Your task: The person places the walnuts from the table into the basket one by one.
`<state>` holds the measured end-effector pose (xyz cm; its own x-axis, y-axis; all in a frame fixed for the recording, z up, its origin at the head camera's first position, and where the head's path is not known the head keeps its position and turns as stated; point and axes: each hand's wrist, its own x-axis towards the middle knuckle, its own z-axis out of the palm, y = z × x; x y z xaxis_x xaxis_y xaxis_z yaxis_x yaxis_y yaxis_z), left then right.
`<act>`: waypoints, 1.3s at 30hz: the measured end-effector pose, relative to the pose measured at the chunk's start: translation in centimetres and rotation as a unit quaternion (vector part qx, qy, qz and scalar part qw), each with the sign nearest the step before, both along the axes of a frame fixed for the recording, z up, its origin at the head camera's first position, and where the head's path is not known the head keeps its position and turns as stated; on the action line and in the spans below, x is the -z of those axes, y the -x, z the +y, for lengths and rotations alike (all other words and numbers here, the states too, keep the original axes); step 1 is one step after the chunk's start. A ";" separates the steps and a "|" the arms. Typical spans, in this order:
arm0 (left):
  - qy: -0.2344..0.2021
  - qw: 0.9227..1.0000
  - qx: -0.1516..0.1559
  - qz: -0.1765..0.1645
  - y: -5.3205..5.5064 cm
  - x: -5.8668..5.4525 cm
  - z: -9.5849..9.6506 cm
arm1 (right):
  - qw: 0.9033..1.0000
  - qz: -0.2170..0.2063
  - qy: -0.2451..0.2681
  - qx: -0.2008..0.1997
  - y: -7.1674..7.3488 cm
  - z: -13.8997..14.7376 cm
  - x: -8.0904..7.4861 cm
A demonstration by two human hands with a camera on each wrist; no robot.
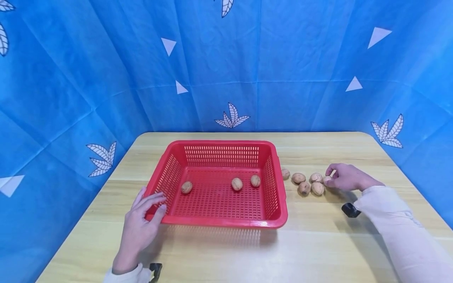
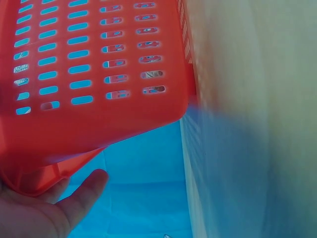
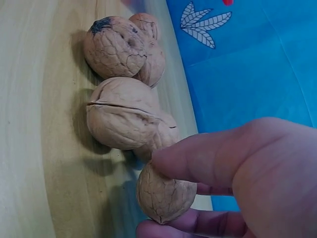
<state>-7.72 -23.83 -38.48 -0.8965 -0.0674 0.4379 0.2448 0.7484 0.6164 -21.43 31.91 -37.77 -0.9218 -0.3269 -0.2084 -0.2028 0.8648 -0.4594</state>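
A red plastic basket [image 1: 219, 222] stands on the table with three walnuts inside: one walnut [image 1: 186, 187] at the left, another walnut [image 1: 236, 184] right of the middle and a third walnut [image 1: 255, 181] near the right wall. At the basket's front left corner my left hand [image 1: 139, 226] holds the rim, fingers bent over it. Its thumb [image 2: 86, 196] stretches out below the rim in the left wrist view. My right hand [image 1: 348, 177] pinches a walnut [image 3: 166, 193] between thumb and fingers, beside several loose walnuts [image 1: 317, 188] to the right of the basket.
The light wooden table [image 1: 226, 259] has a blue patterned cloth [image 1: 219, 59] hanging behind it and at both sides. A dark object [image 1: 351, 210] sits by the right sleeve, and another dark object [image 1: 155, 271] by the left cuff.
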 end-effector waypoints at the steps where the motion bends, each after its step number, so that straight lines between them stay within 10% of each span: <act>1: 0.000 1.000 0.001 0.000 0.0 0.0 0.0 | 1.000 0.004 0.000 -0.001 0.0 0.0 -0.1; 39: 0.001 1.000 -0.005 -0.013 -0.1 -0.1 0.0 | 0.995 0.099 -0.012 -0.009 1.0 -3.0 -5.8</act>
